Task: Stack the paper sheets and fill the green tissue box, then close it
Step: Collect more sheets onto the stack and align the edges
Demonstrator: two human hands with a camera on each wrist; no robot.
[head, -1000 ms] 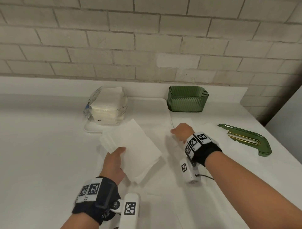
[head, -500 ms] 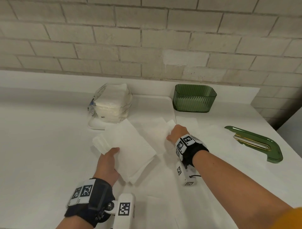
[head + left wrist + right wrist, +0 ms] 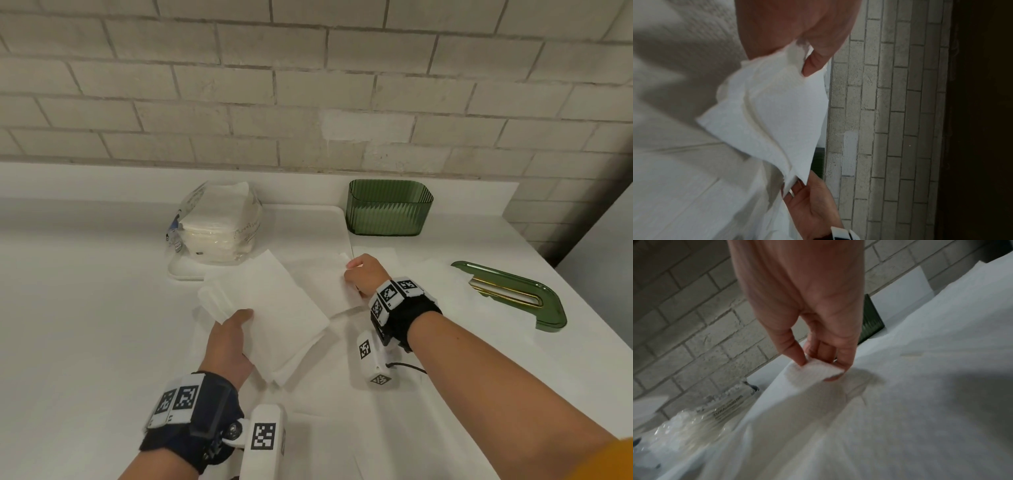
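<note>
No legible wording is offered: dark print on the clear plastic wrapper of the white napkin pack (image 3: 219,226) is too blurred to be read, and black-and-white square coded markers (image 3: 263,435) are carried on the wrist-worn devices.

Fingertips (image 3: 800,360) pinching sheet corner (image 3: 816,370)

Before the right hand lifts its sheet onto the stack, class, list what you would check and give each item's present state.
1. Right hand pinches the loose sheet's corner: ok.
2. Left hand holds the stack steady: ok.
3. Stack edges aligned: not ok, layers fan out at the left corner.
4. Green tissue box open and upright: ok.
5. Green lid off and within reach on the counter: ok.
6. Box empty inside: cannot tell.
</note>
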